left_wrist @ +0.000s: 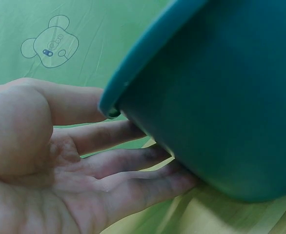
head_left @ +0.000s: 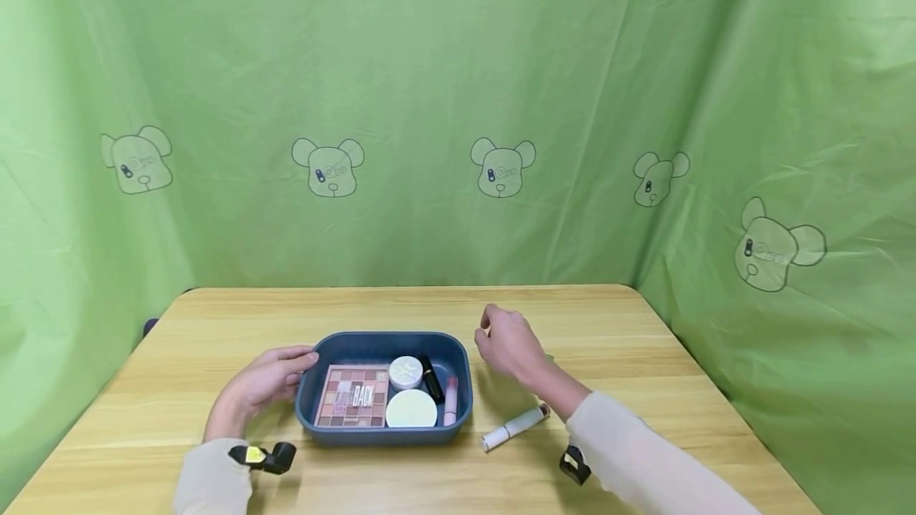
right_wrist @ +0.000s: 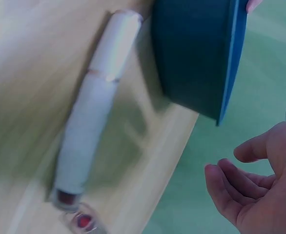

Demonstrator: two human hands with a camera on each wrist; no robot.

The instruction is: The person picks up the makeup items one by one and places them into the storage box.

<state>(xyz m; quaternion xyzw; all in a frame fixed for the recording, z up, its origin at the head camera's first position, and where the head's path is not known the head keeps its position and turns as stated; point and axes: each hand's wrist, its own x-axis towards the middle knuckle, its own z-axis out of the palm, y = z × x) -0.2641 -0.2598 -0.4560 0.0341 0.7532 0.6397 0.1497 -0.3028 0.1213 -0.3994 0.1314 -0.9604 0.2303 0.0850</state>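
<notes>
A dark blue bin (head_left: 386,437) stands on the table. In it lie an eyeshadow palette (head_left: 352,396), two round white-lidded compacts (head_left: 411,408), a black tube (head_left: 432,380) and a pink lip tube (head_left: 450,402). At the bin's left end my left hand (head_left: 272,378) grips the rim, one digit over it and the other fingers (left_wrist: 126,161) against the outer wall. My right hand (head_left: 510,342) is raised right of the bin, fingers loosely bent, nothing visible in them. A white tube (head_left: 514,429) with a dark end lies below that arm.
In the right wrist view a small clear piece with a red centre (right_wrist: 84,222) touches or nearly touches the tube's dark end. A green curtain (head_left: 415,229) with bear prints surrounds the wooden table (head_left: 236,308) at the back and sides.
</notes>
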